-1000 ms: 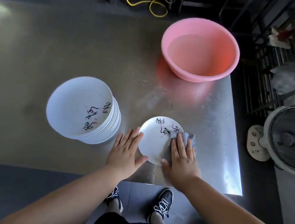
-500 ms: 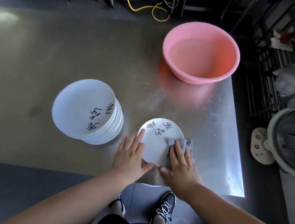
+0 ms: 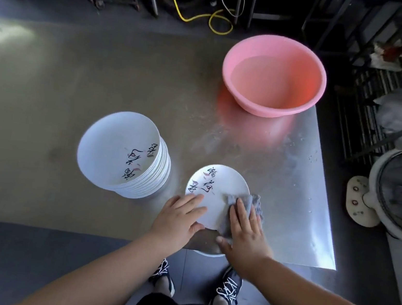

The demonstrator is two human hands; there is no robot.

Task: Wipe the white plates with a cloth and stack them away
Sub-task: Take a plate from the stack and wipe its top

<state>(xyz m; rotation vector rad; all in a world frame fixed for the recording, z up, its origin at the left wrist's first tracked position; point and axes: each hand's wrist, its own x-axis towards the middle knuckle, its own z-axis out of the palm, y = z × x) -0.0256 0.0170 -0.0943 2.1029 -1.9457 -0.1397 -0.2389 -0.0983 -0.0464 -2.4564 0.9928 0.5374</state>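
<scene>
1. A steel tabletop (image 3: 52,78) spreads before me, dull brown at left, bright silver at its right edge.
2. Dark grey floor (image 3: 5,255) lies below me.
3. A yellow cable (image 3: 201,20) loops beyond; a black wire rack (image 3: 361,116) stands at right.

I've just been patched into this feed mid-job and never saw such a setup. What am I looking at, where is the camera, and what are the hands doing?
No machine here: a person works with bare hands, and the one camera sits on their head, looking down, so you see both forearms. The left hand rests flat on a white plate lying on the metal table; the right hand presses a grey cloth onto that plate's right side with straight fingers. Left of it stands a stack of plates. Farther back sits a pink basin, apparently holding water.
</scene>
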